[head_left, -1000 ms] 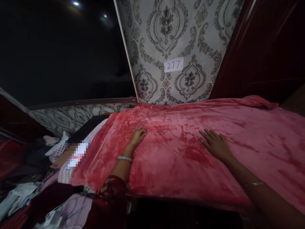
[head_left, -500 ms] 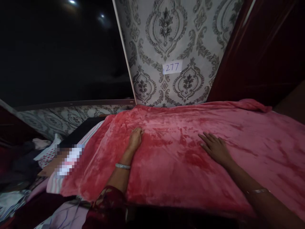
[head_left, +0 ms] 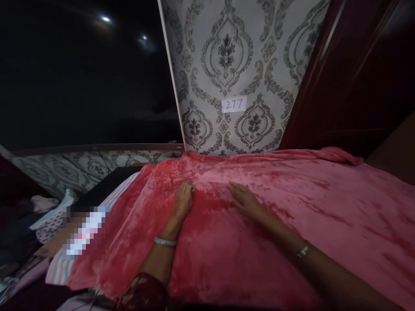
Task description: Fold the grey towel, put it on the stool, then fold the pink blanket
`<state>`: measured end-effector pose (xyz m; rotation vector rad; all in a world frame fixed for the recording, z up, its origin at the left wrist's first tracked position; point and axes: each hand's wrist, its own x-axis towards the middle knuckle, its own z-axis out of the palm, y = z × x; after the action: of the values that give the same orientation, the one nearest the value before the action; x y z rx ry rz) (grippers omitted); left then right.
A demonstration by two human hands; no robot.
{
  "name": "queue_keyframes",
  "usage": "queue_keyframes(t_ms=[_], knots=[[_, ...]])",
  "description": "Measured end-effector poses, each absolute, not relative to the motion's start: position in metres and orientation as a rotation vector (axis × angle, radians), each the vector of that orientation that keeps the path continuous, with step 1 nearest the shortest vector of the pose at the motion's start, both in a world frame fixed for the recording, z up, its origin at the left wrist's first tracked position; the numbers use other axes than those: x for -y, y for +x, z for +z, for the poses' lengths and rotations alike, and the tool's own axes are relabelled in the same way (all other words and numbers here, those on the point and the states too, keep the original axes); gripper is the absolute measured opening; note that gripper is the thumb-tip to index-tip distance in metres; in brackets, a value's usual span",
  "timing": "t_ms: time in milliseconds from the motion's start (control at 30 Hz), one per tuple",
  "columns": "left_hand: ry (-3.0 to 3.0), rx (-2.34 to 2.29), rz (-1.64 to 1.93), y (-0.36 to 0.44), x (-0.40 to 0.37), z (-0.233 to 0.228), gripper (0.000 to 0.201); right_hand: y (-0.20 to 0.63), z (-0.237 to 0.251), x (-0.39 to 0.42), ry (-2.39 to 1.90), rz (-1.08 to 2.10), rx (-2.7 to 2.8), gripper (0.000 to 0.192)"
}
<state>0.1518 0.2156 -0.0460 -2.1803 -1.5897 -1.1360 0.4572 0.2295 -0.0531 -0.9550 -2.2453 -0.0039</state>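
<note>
Left hand [head_left: 183, 201] curled, grip unclear; right hand [head_left: 247, 201] open, fingers extended — both on plush red blanket [head_left: 220, 250], mottled, creased left.

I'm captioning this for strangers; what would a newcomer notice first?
A pink-red blanket spreads across the lower half, with the left hand and right hand on it. A large dark screen fills the upper left; beside it, a paper marked 277 is on the patterned wall.
</note>
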Motion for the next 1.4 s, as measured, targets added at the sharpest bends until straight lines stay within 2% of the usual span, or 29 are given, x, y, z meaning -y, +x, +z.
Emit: queue_keyframes(t_ms=[67,200,567,767,900,1167,1400], knots=[[-2.169,1.547,-1.143,0.151,-0.214,-0.046,0.017,0.428,-0.058,-0.233,-0.903,-0.007,2.215,0.045],[-2.149,1.478,-1.128,0.149,-0.213,-0.05,0.019,0.407,-0.074,-0.238,-0.882,0.011,2.125,0.027],[-2.296,1.688,-1.157,0.154,-0.208,-0.043,0.018,0.412,-0.079,-0.238,-0.941,0.021,1.997,0.029],[-2.294,1.784,-0.979,0.16,-0.206,-0.041,0.018,0.417,-0.073,-0.237,-0.969,0.01,2.03,0.029],[-2.293,1.739,-0.924,0.161,-0.2,-0.038,0.014,0.424,-0.065,-0.234,-0.947,-0.021,2.098,0.028],[-2.314,1.709,-0.78,0.165,-0.198,-0.036,0.03,0.427,-0.06,-0.236,-0.952,-0.04,2.124,0.028],[-2.356,1.634,-0.741,0.164,-0.202,-0.031,0.026,0.419,-0.052,-0.236,-0.977,0.002,2.164,0.022]])
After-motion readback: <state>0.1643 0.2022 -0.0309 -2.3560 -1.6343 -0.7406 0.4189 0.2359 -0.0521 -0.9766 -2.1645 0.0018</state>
